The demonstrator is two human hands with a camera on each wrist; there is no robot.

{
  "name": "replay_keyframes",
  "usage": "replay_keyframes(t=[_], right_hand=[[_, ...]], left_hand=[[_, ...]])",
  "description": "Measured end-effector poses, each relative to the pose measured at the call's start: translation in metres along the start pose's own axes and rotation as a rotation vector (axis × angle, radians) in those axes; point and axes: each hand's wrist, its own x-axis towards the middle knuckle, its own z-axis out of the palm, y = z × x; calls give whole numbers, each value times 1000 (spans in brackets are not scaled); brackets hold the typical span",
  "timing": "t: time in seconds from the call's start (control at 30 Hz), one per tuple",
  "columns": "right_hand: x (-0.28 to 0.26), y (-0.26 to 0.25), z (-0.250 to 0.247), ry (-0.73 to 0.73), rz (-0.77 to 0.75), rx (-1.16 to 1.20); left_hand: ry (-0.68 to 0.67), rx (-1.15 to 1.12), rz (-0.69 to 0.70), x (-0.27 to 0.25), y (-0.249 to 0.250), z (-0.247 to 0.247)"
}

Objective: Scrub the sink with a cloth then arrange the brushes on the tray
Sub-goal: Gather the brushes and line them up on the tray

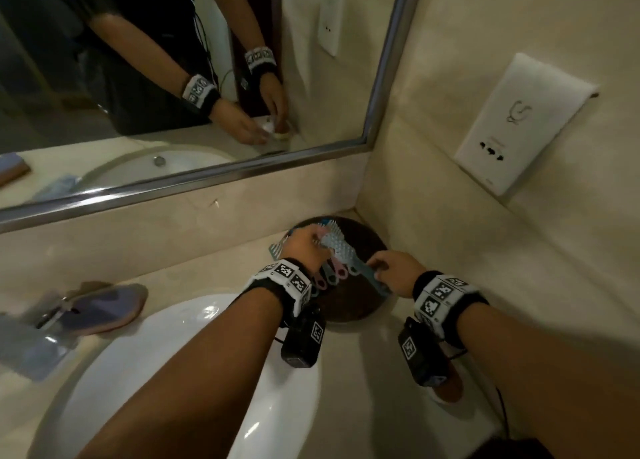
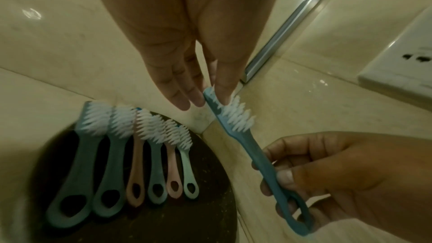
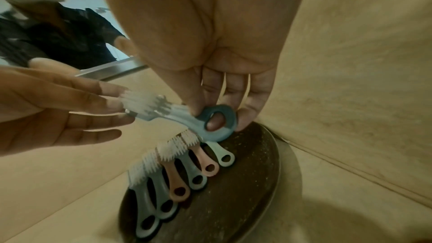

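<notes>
Beige stone tabletop (image 1: pixel 214 268), back right corner: round dark brown tray (image 2: pixel 163 224) holds six plastic brushes (image 2: pixel 140 154) in a row. Right hand (image 2: pixel 350 182) pinches the blue white-bristled brush (image 2: pixel 257 154) by its looped handle; left hand (image 2: pixel 187 62), fingers straight, steadies the bristle end. Arranging step in hand; next, lay it beside the row.

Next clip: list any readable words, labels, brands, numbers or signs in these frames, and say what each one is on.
No readable words or numbers in any view.
Wall socket plate: a drawn symbol, not lettering, with small print above the holes and at its lower edge, too small and blurred to read.
Wristbands and wrist camera units: black-and-white square marker patterns, no letters.
Brushes and tray: no markings visible.
</notes>
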Motion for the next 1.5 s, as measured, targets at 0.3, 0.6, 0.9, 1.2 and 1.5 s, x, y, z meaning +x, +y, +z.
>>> replay_keyframes(t=[0.3,0.6,0.9,1.2,1.5], right_hand=[[78,33,6,120,96,188],[138,44,13,89,152,225],[172,51,26,61,170,175],[172,52,22,29,95,136],[122,32,-2,94,9,73]], left_hand=[[-87,107,22,90,1,51],[-128,219,-19,144,-11,74],[-180,463,-170,166,-24,86],[-245,432,-112,164,-25,78],[-117,248,47,99,-12,44]])
